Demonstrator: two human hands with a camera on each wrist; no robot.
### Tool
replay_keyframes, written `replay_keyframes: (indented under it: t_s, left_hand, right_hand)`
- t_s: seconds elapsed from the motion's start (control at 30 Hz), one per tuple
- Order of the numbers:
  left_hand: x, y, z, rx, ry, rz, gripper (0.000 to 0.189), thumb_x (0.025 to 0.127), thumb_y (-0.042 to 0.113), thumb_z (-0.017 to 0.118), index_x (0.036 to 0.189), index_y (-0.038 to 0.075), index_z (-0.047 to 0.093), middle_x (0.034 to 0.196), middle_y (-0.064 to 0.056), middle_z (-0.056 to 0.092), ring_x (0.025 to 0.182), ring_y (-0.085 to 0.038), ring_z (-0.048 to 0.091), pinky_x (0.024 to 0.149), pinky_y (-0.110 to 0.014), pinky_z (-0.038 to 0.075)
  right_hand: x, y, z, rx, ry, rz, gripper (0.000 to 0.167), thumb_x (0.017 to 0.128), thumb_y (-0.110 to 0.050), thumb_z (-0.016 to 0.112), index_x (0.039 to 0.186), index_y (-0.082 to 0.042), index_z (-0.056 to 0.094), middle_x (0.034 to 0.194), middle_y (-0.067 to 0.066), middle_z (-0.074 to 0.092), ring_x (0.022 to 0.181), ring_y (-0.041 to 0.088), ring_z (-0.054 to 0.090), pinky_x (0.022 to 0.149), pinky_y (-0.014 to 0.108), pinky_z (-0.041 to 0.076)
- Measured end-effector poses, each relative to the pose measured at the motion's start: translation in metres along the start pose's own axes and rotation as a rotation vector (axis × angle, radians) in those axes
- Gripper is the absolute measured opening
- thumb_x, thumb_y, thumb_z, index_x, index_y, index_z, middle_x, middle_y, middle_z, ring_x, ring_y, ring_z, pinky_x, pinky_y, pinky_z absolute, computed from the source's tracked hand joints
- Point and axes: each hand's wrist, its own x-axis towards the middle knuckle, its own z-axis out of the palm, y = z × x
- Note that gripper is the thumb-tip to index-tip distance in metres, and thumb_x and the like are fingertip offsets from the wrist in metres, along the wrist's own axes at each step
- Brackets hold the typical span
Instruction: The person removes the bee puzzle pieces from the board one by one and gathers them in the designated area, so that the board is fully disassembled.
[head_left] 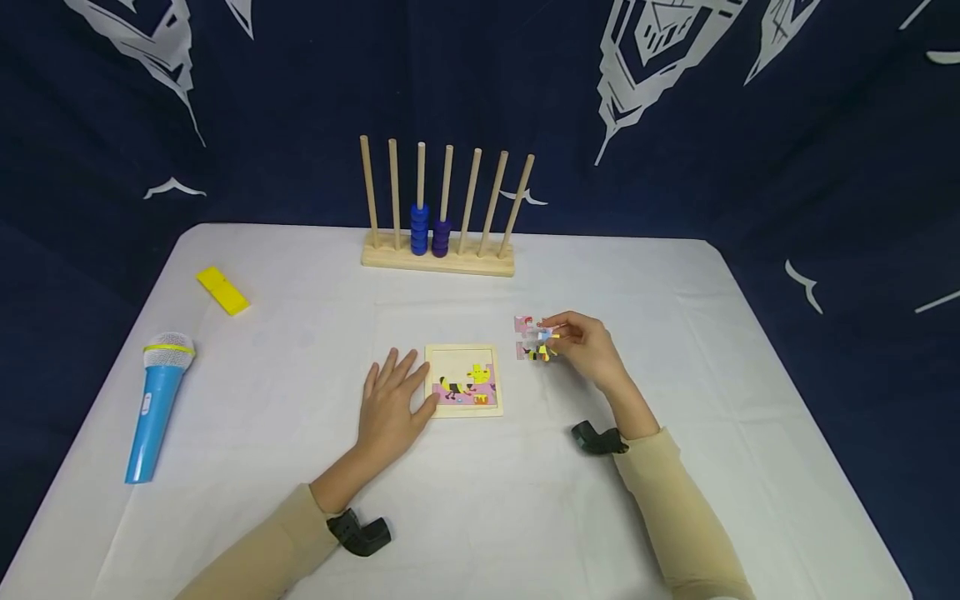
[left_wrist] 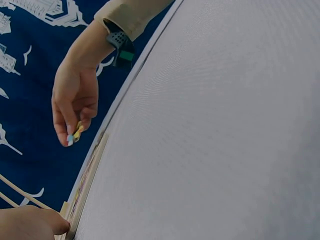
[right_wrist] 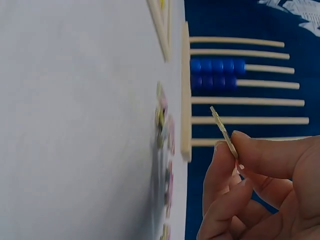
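My right hand pinches a thin jigsaw puzzle piece between thumb and fingertips, raised above the table. In the left wrist view that piece shows light blue and yellow. Just beside and below it, loose puzzle pieces lie on the cloth, pink with yellow and black parts. My left hand lies spread, with its thumb on the near left corner of a square wooden puzzle tray and a fingertip at the left rim. Pink and yellow pieces fill the tray's lower and right parts; bare wood shows at its upper left.
Behind the tray stands a wooden peg rack with blue rings and purple rings on two upright pegs. To the left lie a blue toy microphone and a yellow strip. A dark patterned curtain hangs behind the table.
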Motion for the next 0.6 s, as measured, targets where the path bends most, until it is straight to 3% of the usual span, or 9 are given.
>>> replay_keyframes:
  t_s: [0.17, 0.4, 0.6]
  left_hand:
    - [0.000, -0.001, 0.000, 0.001, 0.006, 0.002, 0.047, 0.084, 0.020, 0.075, 0.124, -0.003, 0.064, 0.144, -0.024, 0.049, 0.143, -0.046, 0.030, 0.114, -0.063, 0.015]
    - [0.000, -0.001, 0.000, -0.002, 0.000, -0.002, 0.048, 0.085, 0.021, 0.075, 0.125, -0.002, 0.064, 0.145, -0.023, 0.048, 0.144, -0.045, 0.029, 0.115, -0.062, 0.014]
    - [0.000, -0.001, 0.001, 0.002, 0.000, -0.004, 0.048, 0.085, 0.022, 0.074, 0.125, -0.002, 0.064, 0.145, -0.022, 0.049, 0.144, -0.044, 0.029, 0.115, -0.062, 0.014]
  right_hand:
    - [0.002, 0.011, -0.008, -0.066, 0.003, 0.050, 0.025, 0.090, -0.003, 0.066, 0.115, -0.001, 0.066, 0.103, 0.018, 0.065, 0.083, 0.018, 0.058, 0.068, 0.022, 0.048]
    - [0.007, 0.016, -0.007, -0.119, -0.032, 0.088, 0.025, 0.090, -0.006, 0.067, 0.115, -0.001, 0.066, 0.091, 0.014, 0.064, 0.075, 0.018, 0.053, 0.065, 0.027, 0.045]
    - [0.010, 0.020, -0.003, -0.220, -0.001, 0.082, 0.023, 0.089, -0.009, 0.069, 0.110, 0.000, 0.067, 0.088, 0.012, 0.066, 0.073, 0.019, 0.056, 0.066, 0.027, 0.044]
